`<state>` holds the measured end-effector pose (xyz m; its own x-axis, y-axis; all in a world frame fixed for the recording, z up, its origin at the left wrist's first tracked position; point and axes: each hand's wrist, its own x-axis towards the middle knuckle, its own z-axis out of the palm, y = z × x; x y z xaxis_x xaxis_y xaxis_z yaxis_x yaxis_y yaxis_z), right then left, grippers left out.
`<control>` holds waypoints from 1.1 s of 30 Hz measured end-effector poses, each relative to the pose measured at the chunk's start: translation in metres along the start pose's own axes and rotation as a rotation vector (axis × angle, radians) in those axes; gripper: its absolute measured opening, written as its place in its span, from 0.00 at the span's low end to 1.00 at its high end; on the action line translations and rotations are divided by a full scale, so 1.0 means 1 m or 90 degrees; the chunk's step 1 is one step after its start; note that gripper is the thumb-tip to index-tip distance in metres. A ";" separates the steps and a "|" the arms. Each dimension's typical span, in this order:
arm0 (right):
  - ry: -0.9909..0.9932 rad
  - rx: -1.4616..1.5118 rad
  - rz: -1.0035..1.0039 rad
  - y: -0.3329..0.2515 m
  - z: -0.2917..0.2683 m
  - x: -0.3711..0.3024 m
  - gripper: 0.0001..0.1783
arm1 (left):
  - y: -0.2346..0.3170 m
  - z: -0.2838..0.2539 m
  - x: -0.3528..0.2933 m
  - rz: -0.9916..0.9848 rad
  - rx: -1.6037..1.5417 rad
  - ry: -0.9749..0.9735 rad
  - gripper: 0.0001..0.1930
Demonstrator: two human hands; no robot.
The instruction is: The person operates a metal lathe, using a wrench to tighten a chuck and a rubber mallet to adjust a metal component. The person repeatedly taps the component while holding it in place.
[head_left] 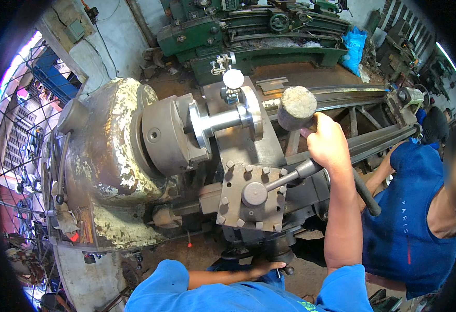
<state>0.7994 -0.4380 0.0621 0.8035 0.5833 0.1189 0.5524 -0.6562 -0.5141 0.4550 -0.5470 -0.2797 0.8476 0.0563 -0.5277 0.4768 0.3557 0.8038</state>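
Observation:
My right hand (328, 140) is closed around the handle of a mallet with a thick, cylindrical head (296, 108), held up over the lathe bed. Just left of the head, a shiny flanged metal workpiece (222, 122) sits in the jaws of the lathe chuck (165, 135). A dial indicator (233, 79) stands at the workpiece's outer flange, its face toward me. Low in front of me, my left hand (263, 268) is by a ball-ended lever (289, 270) under the carriage. Its fingers look bent round something I cannot make out.
A square tool post (251, 200) with a clamping lever is between me and the workpiece. The worn headstock (103, 145) rises at left; the bed (363, 140) runs right. Close by at right is another person in a blue sleeveless top (413, 208). A green lathe (259, 31) stands behind.

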 end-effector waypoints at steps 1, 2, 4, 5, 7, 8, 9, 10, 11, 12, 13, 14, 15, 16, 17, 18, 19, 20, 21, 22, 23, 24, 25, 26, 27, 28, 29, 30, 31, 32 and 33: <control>-0.002 0.003 0.004 0.000 0.000 0.000 0.16 | 0.009 -0.001 -0.003 0.011 -0.008 -0.034 0.41; 0.001 0.004 0.001 0.000 0.000 0.000 0.16 | 0.022 -0.006 -0.012 0.030 0.022 -0.053 0.41; 0.004 0.016 0.020 0.001 0.000 -0.001 0.19 | 0.067 -0.023 -0.035 -0.092 0.156 -0.188 0.50; 0.003 0.021 0.025 0.002 0.000 -0.001 0.21 | 0.097 -0.033 -0.048 -0.250 0.339 -0.280 0.59; 0.013 0.013 -0.003 0.002 0.001 -0.001 0.18 | 0.170 -0.067 -0.086 -0.167 0.542 -0.404 0.44; 0.020 0.011 -0.018 0.001 0.001 0.000 0.17 | 0.210 -0.083 -0.105 -0.052 0.565 -0.418 0.35; 0.016 0.010 -0.007 0.001 0.001 0.000 0.17 | 0.253 -0.104 -0.120 0.035 0.505 -0.413 0.29; 0.009 0.010 0.004 0.000 0.000 -0.001 0.17 | 0.297 -0.124 -0.134 0.133 0.365 -0.371 0.21; 0.005 0.008 0.005 -0.002 -0.001 -0.002 0.17 | 0.341 -0.142 -0.146 0.217 0.394 -0.259 0.14; 0.030 0.024 -0.004 -0.004 -0.001 -0.003 0.16 | 0.378 -0.152 -0.148 0.366 0.478 -0.045 0.12; 0.039 0.026 -0.010 -0.005 -0.002 -0.004 0.16 | 0.416 -0.164 -0.132 0.554 0.546 0.131 0.09; 0.046 0.026 -0.016 -0.007 -0.002 -0.007 0.15 | 0.448 -0.179 -0.116 0.563 0.574 0.351 0.08; 0.066 0.029 -0.038 -0.009 -0.004 -0.008 0.15 | 0.483 -0.201 -0.093 0.626 0.585 0.469 0.09; 0.089 0.043 -0.047 -0.010 -0.004 -0.011 0.15 | 0.516 -0.223 -0.071 0.535 0.643 0.599 0.11; 0.093 0.049 -0.043 -0.012 -0.005 -0.012 0.15 | 0.538 -0.245 -0.050 0.440 0.710 0.671 0.14; 0.102 0.056 -0.050 -0.012 -0.005 -0.013 0.15 | 0.546 -0.264 -0.032 0.424 0.803 0.664 0.15; 0.115 0.061 -0.061 -0.012 -0.005 -0.014 0.15 | 0.542 -0.280 -0.017 0.318 0.880 0.666 0.17; 0.128 0.065 -0.064 -0.012 -0.005 -0.014 0.15 | 0.532 -0.292 -0.004 0.264 0.868 0.630 0.19; 0.135 0.054 -0.063 -0.012 -0.005 -0.014 0.15 | 0.524 -0.300 0.007 0.112 0.845 0.587 0.21; 0.126 0.062 -0.064 -0.012 -0.005 -0.013 0.15 | 0.522 -0.307 0.014 0.047 0.845 0.612 0.23; 0.119 0.073 -0.062 -0.012 -0.005 -0.013 0.15 | 0.515 -0.310 0.017 0.092 0.850 0.645 0.23; 0.116 0.070 -0.056 -0.011 -0.005 -0.012 0.15 | 0.512 -0.312 0.017 0.102 0.861 0.642 0.23; 0.109 0.068 -0.047 -0.011 -0.005 -0.012 0.15 | 0.509 -0.311 0.015 0.117 0.873 0.646 0.23; 0.104 0.066 -0.049 -0.011 -0.006 -0.012 0.15 | 0.508 -0.308 0.013 0.100 0.875 0.630 0.24; 0.096 0.066 -0.039 -0.012 -0.006 -0.011 0.14 | 0.510 -0.306 0.011 0.098 0.876 0.625 0.24; 0.090 0.067 -0.036 -0.012 -0.006 -0.011 0.14 | 0.510 -0.302 0.009 0.091 0.874 0.627 0.24; 0.089 0.070 -0.041 -0.013 -0.006 -0.011 0.14 | 0.511 -0.299 0.008 0.088 0.869 0.627 0.24; 0.073 0.071 -0.031 -0.013 -0.007 -0.010 0.14 | 0.512 -0.296 0.007 0.081 0.862 0.634 0.24; 0.064 0.076 -0.027 -0.013 -0.007 -0.010 0.14 | 0.512 -0.294 0.006 0.066 0.853 0.642 0.24; 0.063 0.079 -0.030 -0.013 -0.007 -0.010 0.14 | 0.512 -0.292 0.005 0.075 0.852 0.649 0.23; 0.055 0.079 -0.026 -0.013 -0.007 -0.010 0.14 | 0.511 -0.291 0.004 0.083 0.852 0.650 0.23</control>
<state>0.7863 -0.4387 0.0735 0.8000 0.5615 0.2112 0.5575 -0.5659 -0.6074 0.6347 -0.0938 0.0492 0.6640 0.7468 0.0380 0.7230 -0.6542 0.2221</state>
